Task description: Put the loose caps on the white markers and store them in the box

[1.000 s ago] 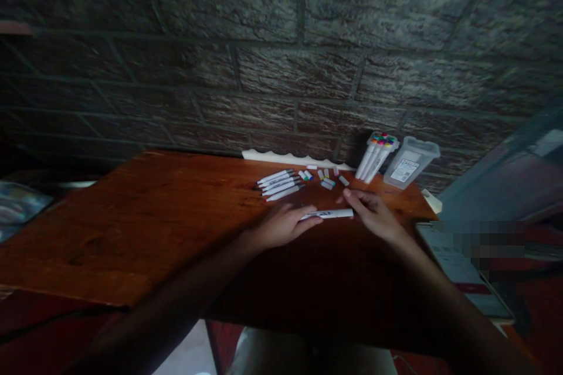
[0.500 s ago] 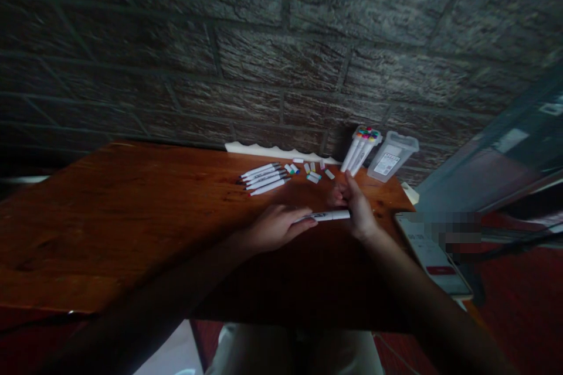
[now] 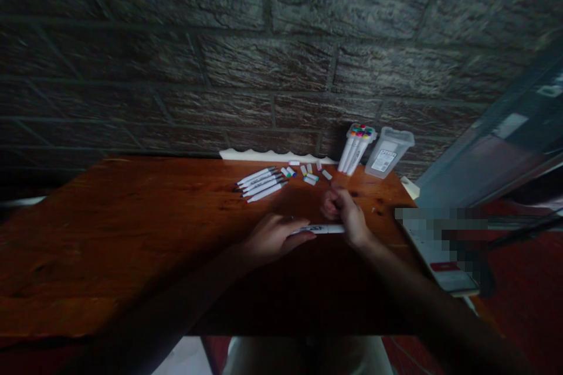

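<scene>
A white marker [image 3: 323, 229] lies level between my two hands above the front of the wooden table. My left hand [image 3: 270, 240] pinches its left end between thumb and fingers. At the marker's other end, the lower palm side of my right hand [image 3: 346, 214] meets it, with those fingers curled closed; what they hold, if anything, is hidden. Just beyond my hands lie several uncapped white markers [image 3: 264, 183] side by side. To their right are scattered several loose caps [image 3: 310, 178], white with coloured ends.
A clear case filled with markers [image 3: 354, 149] stands at the back right, beside a translucent plastic container [image 3: 389, 152] with a label. A white scalloped strip [image 3: 272, 156] runs along the stone wall [image 3: 299, 64]. A tablet-like device [image 3: 453, 275] sits at the right edge of the wooden table [image 3: 109, 234].
My view has tilted slightly, so the table and hands appear lower. Both hands stay at the marker's ends, and my right hand's fingers look more curled.
</scene>
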Tool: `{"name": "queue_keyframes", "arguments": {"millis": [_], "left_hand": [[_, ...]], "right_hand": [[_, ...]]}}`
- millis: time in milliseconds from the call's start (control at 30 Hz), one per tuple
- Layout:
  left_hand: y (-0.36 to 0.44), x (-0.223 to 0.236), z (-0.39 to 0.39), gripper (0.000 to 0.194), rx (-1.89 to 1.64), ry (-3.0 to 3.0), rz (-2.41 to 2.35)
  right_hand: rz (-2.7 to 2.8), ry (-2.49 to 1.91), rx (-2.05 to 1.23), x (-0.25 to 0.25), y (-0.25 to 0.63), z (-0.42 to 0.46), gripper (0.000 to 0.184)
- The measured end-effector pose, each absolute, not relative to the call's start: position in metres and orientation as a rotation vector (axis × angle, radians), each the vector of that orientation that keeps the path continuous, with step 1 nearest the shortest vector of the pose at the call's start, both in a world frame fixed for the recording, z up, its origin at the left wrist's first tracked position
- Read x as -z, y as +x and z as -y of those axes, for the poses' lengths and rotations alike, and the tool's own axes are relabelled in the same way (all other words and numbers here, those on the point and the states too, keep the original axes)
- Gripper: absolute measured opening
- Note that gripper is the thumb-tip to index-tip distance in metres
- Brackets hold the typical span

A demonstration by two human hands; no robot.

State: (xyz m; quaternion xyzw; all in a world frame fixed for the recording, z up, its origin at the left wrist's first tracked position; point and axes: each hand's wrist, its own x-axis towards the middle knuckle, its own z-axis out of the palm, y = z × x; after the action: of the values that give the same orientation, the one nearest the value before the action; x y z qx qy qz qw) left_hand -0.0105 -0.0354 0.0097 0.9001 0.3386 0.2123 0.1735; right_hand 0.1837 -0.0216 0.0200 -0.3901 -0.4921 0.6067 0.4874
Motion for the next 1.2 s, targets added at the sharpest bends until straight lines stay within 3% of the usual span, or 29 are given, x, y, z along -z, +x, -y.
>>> {"name": "queue_keyframes", "arguments": {"millis": [233, 467, 600, 733, 1000, 1200], "left_hand": [[-0.01, -0.011, 0.037, 0.036, -0.638, 2.574, -0.984], [-0.013, -0.017, 0.03, 0.031, -0.753, 2.539, -1.084], [-0.022, -0.018, 0.019, 0.029, -0.896, 2.45, -1.174], [-0.028, -0.02, 0.011, 0.023, -0.99, 2.407, -1.183], [-0.033, -0.012, 0.008, 0.029, -0.944, 2.434, -1.192], [-0.035, -0.006, 0.004, 0.03, -1.01, 2.491, -1.131]], "right_hand": [[1.222, -0.857, -1.545, -0.022, 0.185, 0.022, 0.042], [1.117, -0.931, -1.268, -0.027, 0.193, 0.013, 0.039], [1.207, -0.981, -1.288, -0.03, 0.202, 0.013, 0.026], [1.487, -0.888, -1.347, -0.031, 0.209, 0.013, 0.033], [1.409, -0.965, -1.276, -0.036, 0.211, 0.01, 0.021], [1.512, -0.985, -1.203, -0.027, 0.209, 0.01, 0.023]]}}
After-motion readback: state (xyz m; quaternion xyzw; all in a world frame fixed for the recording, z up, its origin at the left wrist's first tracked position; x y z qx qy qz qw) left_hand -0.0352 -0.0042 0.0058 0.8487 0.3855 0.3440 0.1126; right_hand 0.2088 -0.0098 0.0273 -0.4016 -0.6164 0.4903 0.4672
